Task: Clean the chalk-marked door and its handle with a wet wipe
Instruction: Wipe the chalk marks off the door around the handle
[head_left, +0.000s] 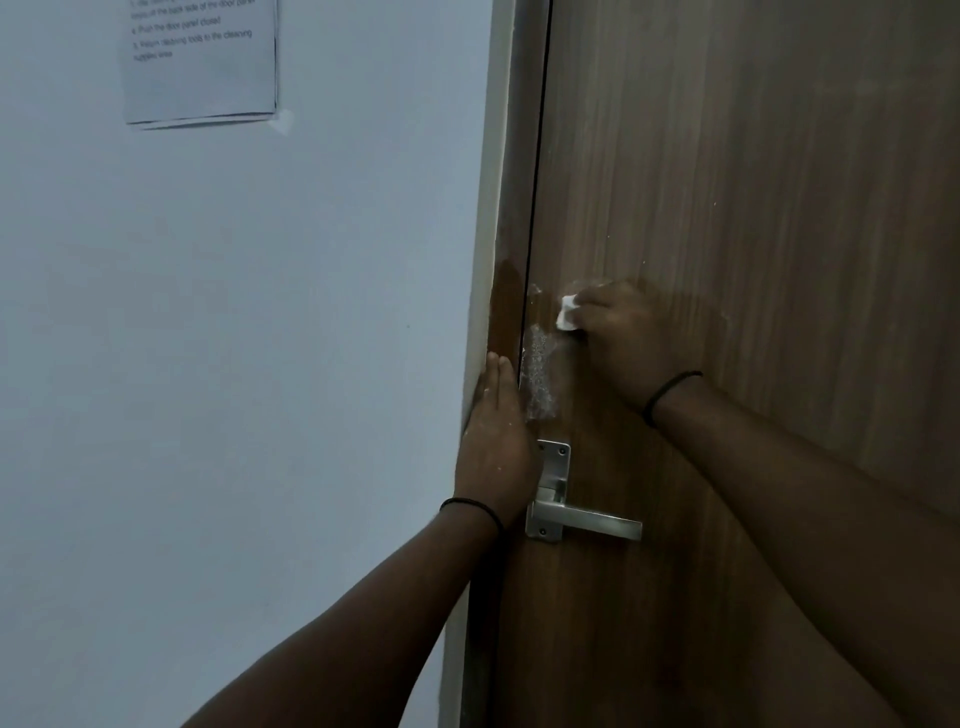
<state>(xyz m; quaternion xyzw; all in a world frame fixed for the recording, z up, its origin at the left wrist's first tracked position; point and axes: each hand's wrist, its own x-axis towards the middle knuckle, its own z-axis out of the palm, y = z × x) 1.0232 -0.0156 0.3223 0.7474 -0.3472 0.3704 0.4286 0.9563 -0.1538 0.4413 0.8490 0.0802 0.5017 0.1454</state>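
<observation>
A brown wooden door (753, 182) fills the right half of the head view. White chalk marks (541, 370) smear its left edge above the metal handle (584, 517). My right hand (621, 343) grips a small white wet wipe (723, 312) and holds it against the door just above the chalk patch. My left hand (496, 441) lies flat with straight fingers on the door frame (511, 208), left of the handle plate. Faint pale smears run across the door's upper part.
A pale wall (234, 338) takes up the left half. A printed paper sheet (200, 57) is taped high on it. Both wrists wear a thin black band.
</observation>
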